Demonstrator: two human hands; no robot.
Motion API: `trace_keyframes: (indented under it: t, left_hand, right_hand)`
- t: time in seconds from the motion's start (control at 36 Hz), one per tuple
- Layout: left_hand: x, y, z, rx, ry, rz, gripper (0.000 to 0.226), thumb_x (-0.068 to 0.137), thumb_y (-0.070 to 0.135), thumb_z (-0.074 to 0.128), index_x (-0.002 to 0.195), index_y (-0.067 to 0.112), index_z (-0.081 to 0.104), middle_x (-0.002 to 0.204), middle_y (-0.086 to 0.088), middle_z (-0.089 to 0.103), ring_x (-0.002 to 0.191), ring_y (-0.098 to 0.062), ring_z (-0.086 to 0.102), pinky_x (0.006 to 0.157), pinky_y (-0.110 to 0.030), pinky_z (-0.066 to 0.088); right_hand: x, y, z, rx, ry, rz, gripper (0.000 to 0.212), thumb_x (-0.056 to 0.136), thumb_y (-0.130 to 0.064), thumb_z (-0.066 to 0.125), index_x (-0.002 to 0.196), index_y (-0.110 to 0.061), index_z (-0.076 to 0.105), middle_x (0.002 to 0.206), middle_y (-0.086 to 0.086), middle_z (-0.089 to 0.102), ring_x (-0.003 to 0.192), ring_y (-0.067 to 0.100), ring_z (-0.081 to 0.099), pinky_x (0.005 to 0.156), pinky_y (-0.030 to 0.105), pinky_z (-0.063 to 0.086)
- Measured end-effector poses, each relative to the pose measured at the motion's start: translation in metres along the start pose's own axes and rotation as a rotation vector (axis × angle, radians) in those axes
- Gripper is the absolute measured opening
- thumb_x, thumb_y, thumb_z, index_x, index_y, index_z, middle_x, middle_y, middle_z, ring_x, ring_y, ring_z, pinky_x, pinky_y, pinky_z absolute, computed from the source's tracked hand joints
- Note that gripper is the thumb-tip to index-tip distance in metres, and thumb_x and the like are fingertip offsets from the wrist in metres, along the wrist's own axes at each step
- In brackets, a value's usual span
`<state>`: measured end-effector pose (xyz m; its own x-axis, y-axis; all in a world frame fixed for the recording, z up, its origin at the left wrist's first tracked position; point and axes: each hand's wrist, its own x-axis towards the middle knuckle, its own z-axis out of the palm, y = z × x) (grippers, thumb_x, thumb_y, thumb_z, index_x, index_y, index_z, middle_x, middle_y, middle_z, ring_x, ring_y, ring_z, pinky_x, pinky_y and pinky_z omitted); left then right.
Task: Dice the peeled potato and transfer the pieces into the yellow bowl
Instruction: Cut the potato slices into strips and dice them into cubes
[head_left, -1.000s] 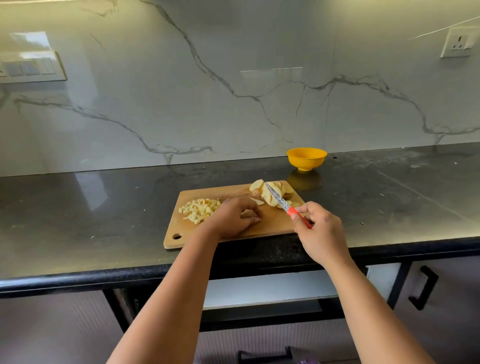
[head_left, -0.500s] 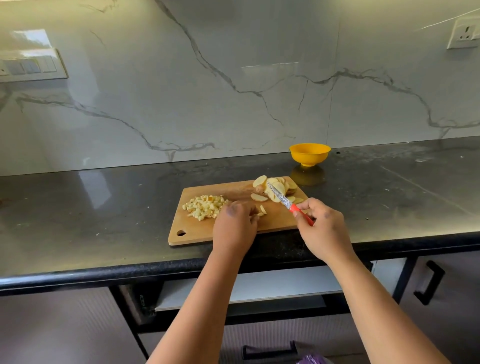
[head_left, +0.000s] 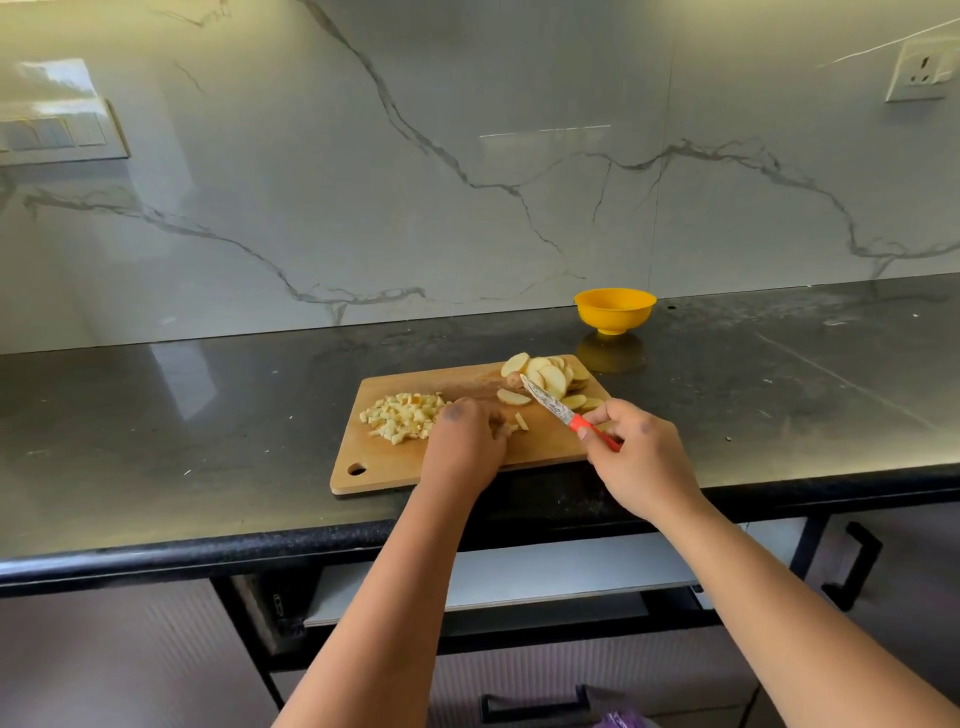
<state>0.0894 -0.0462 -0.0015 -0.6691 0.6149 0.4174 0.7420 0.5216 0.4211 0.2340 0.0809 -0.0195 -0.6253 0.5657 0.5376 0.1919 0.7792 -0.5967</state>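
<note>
From the head camera I look down on a dark bench (head_left: 208, 426) with a wooden cutting board (head_left: 467, 467) lying close to its front edge, the board's hanging hole at its near left corner. My left hand (head_left: 464, 447) rests knuckles-up on the middle of the board, fingers curled down over a few small potato bits; whether that grip actually pinches one of them I cannot tell, since the fingertips are hidden under the hand. Just beside it, toward the board's left end, sits a heap of diced potato (head_left: 402, 415), small pale cubes packed together and touching the board. One loose strip of potato (head_left: 521, 421) lies on the board just right of my left hand. My right hand (head_left: 636, 457) is over the board's near right corner and its grip is clenched around the red handle of a knife (head_left: 558, 410), whose patterned blade slants up and away toward the far right corner of the board. There the sliced potato (head_left: 553, 376) lies as a fanned pile of rounds, the blade tip reaching over them, with a single slice (head_left: 514, 397) lying flat just left of the blade. The yellow bowl (head_left: 615, 310) stands upright behind the board's far right corner, near the bench's back edge by the marble wall (head_left: 467, 156), apart from the board.
</note>
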Motion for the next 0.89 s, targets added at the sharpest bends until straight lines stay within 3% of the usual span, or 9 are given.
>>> trace_keyframes:
  t: [0.11,0.22,0.36,0.47,0.67,0.78,0.89]
  left_hand:
    - [0.011,-0.003,-0.008,-0.038,-0.057,-0.031,0.022,0.094,0.021,0.065,0.113,0.015,0.074,0.111,-0.001,0.071,0.094,-0.013,0.061,0.078,-0.019,0.043]
    - [0.018,-0.004,-0.012,-0.046,-0.08,-0.044,0.025,0.092,0.029,0.068,0.114,0.018,0.073,0.112,-0.002,0.071,0.1,-0.016,0.061,0.081,-0.021,0.042]
    - [0.017,0.009,0.0,0.053,-0.006,0.023,0.033,0.09,0.048,0.064,0.112,0.025,0.071,0.128,0.001,0.061,0.12,-0.024,0.047,0.097,-0.035,0.042]
    - [0.014,0.024,0.008,0.213,-0.027,0.017,0.038,0.09,0.049,0.061,0.112,0.019,0.069,0.129,-0.001,0.054,0.125,-0.025,0.038,0.1,-0.042,0.038]
    - [0.009,0.02,0.015,0.129,0.026,0.064,0.019,0.093,0.037,0.062,0.102,0.025,0.074,0.119,0.003,0.063,0.12,-0.021,0.044,0.097,-0.037,0.039]
    - [0.008,0.008,0.016,0.059,0.08,0.056,0.016,0.087,0.038,0.071,0.096,0.025,0.074,0.097,0.007,0.071,0.102,-0.018,0.057,0.088,-0.04,0.05]
    - [0.007,0.004,0.011,0.061,0.141,0.059,0.015,0.083,0.036,0.075,0.091,0.024,0.07,0.089,0.01,0.069,0.092,-0.014,0.059,0.082,-0.037,0.052]
  right_hand:
    - [-0.005,0.001,-0.001,0.061,0.039,-0.004,0.002,0.093,-0.025,0.064,0.094,-0.026,0.063,0.078,-0.006,0.07,0.06,0.009,0.062,0.047,0.024,0.05]
    - [-0.004,0.0,-0.001,0.074,0.017,0.012,0.005,0.093,-0.025,0.064,0.097,-0.023,0.065,0.081,-0.004,0.07,0.064,0.007,0.065,0.051,0.025,0.053]
    - [-0.001,0.002,-0.001,0.086,-0.001,0.016,0.005,0.093,-0.026,0.064,0.097,-0.024,0.064,0.08,-0.004,0.071,0.066,0.011,0.067,0.058,0.036,0.058]
    - [0.0,0.002,-0.001,0.082,-0.002,0.012,0.003,0.093,-0.026,0.064,0.095,-0.024,0.065,0.077,-0.007,0.071,0.066,0.01,0.066,0.06,0.034,0.058]
    - [-0.001,0.001,-0.002,0.062,-0.003,0.011,0.006,0.093,-0.026,0.064,0.097,-0.024,0.065,0.075,-0.006,0.07,0.064,0.012,0.065,0.056,0.031,0.056]
    - [-0.001,0.001,-0.003,0.049,-0.005,0.005,0.007,0.093,-0.027,0.064,0.099,-0.024,0.065,0.077,-0.008,0.07,0.064,0.009,0.065,0.052,0.024,0.054]
    - [-0.002,-0.001,-0.003,0.043,-0.013,0.01,0.009,0.093,-0.027,0.064,0.1,-0.022,0.065,0.083,-0.008,0.07,0.065,0.007,0.066,0.053,0.021,0.054]
